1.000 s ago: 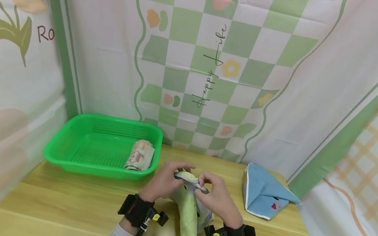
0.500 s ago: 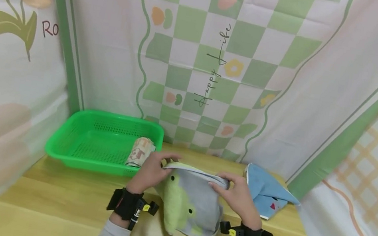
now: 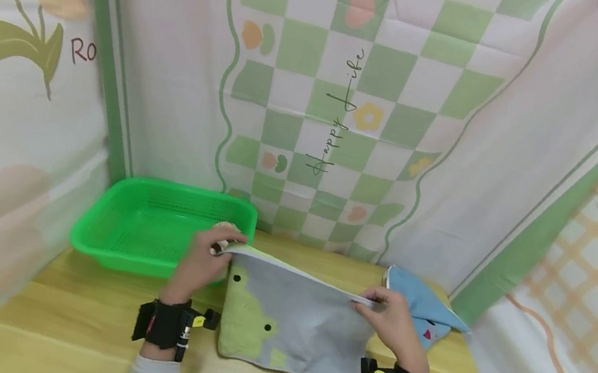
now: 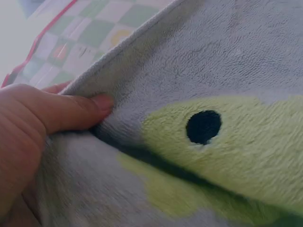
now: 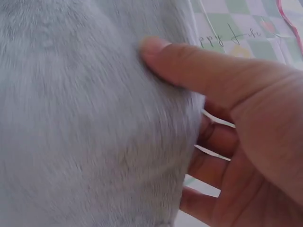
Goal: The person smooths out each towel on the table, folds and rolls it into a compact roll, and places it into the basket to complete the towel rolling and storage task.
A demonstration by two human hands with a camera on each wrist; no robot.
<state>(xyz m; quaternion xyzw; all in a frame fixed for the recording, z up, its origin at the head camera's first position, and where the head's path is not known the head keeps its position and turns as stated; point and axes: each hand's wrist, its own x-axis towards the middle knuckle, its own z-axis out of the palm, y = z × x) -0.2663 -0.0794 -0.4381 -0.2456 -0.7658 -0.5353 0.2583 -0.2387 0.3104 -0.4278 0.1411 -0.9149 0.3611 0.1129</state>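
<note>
A grey towel [image 3: 314, 322] with yellow-green patches and black dots hangs spread between my two hands, its top edge sloping down to the right. My left hand [image 3: 202, 265] pinches its upper left corner; the left wrist view shows the thumb lying over the towel [image 4: 227, 61] with a fold below it. At the upper right corner my right hand [image 3: 392, 320] pinches the cloth between thumb and fingers. In the right wrist view the thumb presses on the plush grey face of the towel [image 5: 85, 104], with the other fingers behind the edge.
A green plastic basket [image 3: 90, 240] stands at the back left, with a rolled patterned cloth [image 3: 226, 225] in it mostly hidden behind my left hand. On the right lies a folded blue cloth [image 3: 421, 299]. Printed curtains [image 3: 173, 99] enclose the wooden table [image 3: 73, 320].
My hands have moved apart, left and right, drawing the bunched towel out into a wide spread sheet. The basket and blue cloth have stayed in place.
</note>
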